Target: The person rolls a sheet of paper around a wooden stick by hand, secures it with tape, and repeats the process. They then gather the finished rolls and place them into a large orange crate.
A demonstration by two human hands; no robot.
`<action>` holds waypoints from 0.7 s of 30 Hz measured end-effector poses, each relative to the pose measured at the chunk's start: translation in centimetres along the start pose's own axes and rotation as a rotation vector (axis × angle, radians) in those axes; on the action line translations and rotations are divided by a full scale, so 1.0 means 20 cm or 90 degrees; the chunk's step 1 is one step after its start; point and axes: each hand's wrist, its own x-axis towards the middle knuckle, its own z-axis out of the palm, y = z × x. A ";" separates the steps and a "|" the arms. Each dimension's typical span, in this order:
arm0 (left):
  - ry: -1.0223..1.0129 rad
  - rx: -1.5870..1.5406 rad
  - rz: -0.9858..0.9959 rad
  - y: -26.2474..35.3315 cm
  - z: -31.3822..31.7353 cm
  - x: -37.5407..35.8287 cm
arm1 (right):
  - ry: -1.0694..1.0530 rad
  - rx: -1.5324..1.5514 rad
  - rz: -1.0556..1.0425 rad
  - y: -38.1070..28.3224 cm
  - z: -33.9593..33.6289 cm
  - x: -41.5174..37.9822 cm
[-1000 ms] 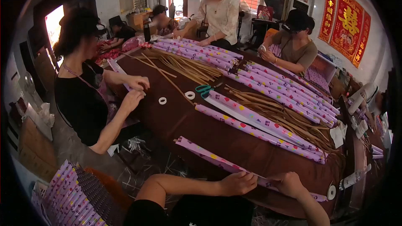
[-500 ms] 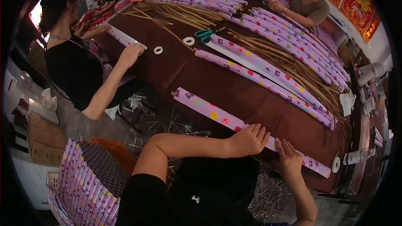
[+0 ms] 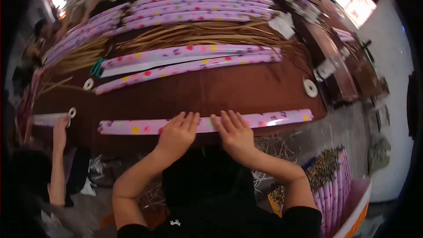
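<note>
A long, narrow roll of purple patterned wrapping paper (image 3: pixel 282 118) lies across the near edge of the brown table (image 3: pixel 264 89). My left hand (image 3: pixel 178 131) rests flat on it, left of its middle, with the fingers stretched forward. Just to the right, my right hand (image 3: pixel 234 131) presses on the same roll, palm down and fingers extended. A short stretch of the paper shows between the two hands. Beyond them lie a second purple roll (image 3: pixel 189 71) and a partly unrolled purple sheet (image 3: pixel 176 55) with a white underside.
White tape rolls (image 3: pixel 310 88) sit near the table's ends. Brown strips (image 3: pixel 189 34) and several finished rolls (image 3: pixel 198 8) lie farther back. At left, a co-worker's hand (image 3: pixel 61 123) touches a pale strip. A box of upright rolls (image 3: pixel 337 189) stands on the floor at right.
The view has swung right, so the roll now lies nearly level across it. Both hands have shifted left along the roll and stay flat on it.
</note>
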 end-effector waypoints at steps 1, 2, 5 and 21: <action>-0.012 -0.002 0.009 -0.01 0.00 0.00 | 0.014 0.018 0.018 0.00 0.02 -0.01; -0.021 -0.020 0.006 0.00 -0.01 0.01 | 0.026 0.031 0.033 -0.02 0.03 -0.02; -0.035 -0.049 -0.003 -0.02 0.00 -0.01 | 0.067 0.043 0.053 -0.05 0.08 -0.03; -0.133 -0.158 -0.048 -0.04 -0.06 0.07 | 0.092 0.084 0.091 -0.01 0.11 0.01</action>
